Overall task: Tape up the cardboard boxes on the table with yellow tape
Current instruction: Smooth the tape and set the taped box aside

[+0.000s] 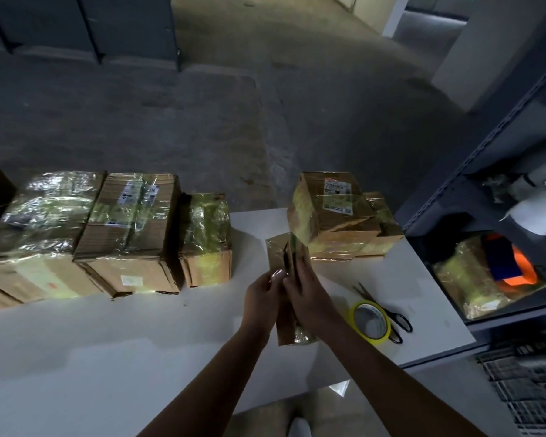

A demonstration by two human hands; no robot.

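Smoothing tape onto the small box (283,253) looks like the step in hand (my judgement).

- Box: narrow brown cardboard, stood on end near the middle of the tabletop (108,357). I cannot tell whether its lower end rests on the surface or sits just above it.
- Surface: glossy yellowish film covers the upper part. A dark gap or crease runs down the face toward the hands.
- Left hand (264,298): fingers curled on the box's left edge, pinching a shiny bit of film.
- Right hand (308,294): fingers stretched flat along the right side, pressing, not wrapped round it.

Next move, as I judge it: the dark gap needs another strip. One hand must let go to fetch the yellow tape roll (371,323), which lies flat just to the right, against the scissors (399,321). The box is tall and narrow and is likely to tip on one hand, so it should be laid flat first.

Surroundings:
- Stacked taped boxes (334,212) stand just behind.
- A row of larger wrapped boxes (130,234) lines the left.
- The shelf (438,190) on the right holds a wrapped parcel (467,279).
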